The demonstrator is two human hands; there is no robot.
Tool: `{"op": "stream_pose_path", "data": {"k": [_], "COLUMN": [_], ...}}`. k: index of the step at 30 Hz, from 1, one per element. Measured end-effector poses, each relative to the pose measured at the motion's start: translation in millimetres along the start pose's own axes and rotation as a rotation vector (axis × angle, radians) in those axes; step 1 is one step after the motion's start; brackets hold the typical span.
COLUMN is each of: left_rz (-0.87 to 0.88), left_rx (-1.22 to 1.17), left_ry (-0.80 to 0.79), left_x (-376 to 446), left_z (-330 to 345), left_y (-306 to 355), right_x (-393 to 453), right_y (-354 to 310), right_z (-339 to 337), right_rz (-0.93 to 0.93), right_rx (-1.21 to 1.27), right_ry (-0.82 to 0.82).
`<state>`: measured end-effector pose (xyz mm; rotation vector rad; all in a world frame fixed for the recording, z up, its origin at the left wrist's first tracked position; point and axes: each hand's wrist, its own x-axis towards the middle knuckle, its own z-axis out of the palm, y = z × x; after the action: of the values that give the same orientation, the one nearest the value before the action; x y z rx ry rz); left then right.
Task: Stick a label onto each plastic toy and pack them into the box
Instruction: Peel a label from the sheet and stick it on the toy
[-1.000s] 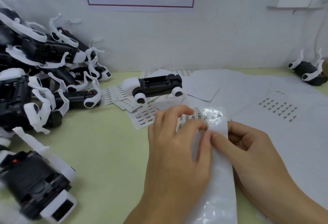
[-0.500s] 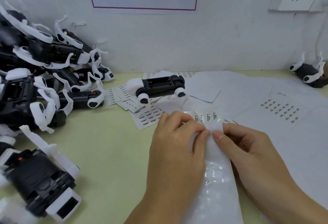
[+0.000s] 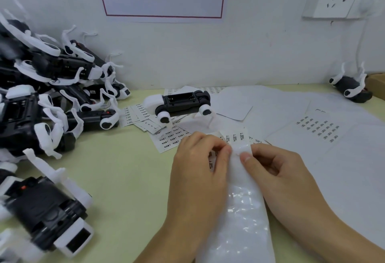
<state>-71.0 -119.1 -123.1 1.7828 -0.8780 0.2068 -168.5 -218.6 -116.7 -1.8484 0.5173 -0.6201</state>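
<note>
A long glossy label strip [image 3: 239, 210] lies on the green table [image 3: 125, 179] in front of me, with small printed labels near its far end. My left hand [image 3: 200, 171] and my right hand [image 3: 275, 169] both pinch the strip near those labels, fingertips almost touching. One black-and-white plastic toy [image 3: 179, 104] lies upside down just beyond my hands. A big pile of the same toys [image 3: 48, 96] fills the left side. Another toy [image 3: 352, 87] lies at the far right.
Loose label sheets [image 3: 168, 135] and blank white backing sheets [image 3: 312, 129] cover the table's middle and right. A cardboard box corner [image 3: 377, 83] shows at the far right edge. A wall with a sign and sockets stands close behind.
Both hands slid toward the strip's far end, so less of the strip sticks out beyond my fingers. The camera view tilted slightly up.
</note>
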Motion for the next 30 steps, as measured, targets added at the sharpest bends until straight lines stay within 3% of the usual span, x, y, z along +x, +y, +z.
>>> {"op": "stream_pose_path", "data": {"k": [8,11,19,24,30], "left_rz": [-0.116,-0.154,-0.227,-0.216,-0.201], "left_rx": [-0.07,-0.111,-0.22,-0.248,-0.272], "left_ry": [-0.025,-0.017,0.009,0.017,-0.007], "left_x": [1.2,1.9,2.0,3.6,4.1], "left_z": [1.4,0.8,0.0,-0.3,-0.4], "left_y": [-2.2,-2.4,-1.4,-1.5,-1.3], "right_x": [-0.3,-0.9,3.1,2.4,-0.7], "right_y": [1.3,2.1,6.1,4.9,1.5], "right_z": [2.7,5.4,1.3,1.9,7.1], "right_rz": [-0.026,-0.029,-0.049,-0.148,-0.181], "right_rx": [0.037,0.032,-0.141,-0.314,-0.24], "right_ry": [0.065,0.164,0.321,0.319,0.251]}}
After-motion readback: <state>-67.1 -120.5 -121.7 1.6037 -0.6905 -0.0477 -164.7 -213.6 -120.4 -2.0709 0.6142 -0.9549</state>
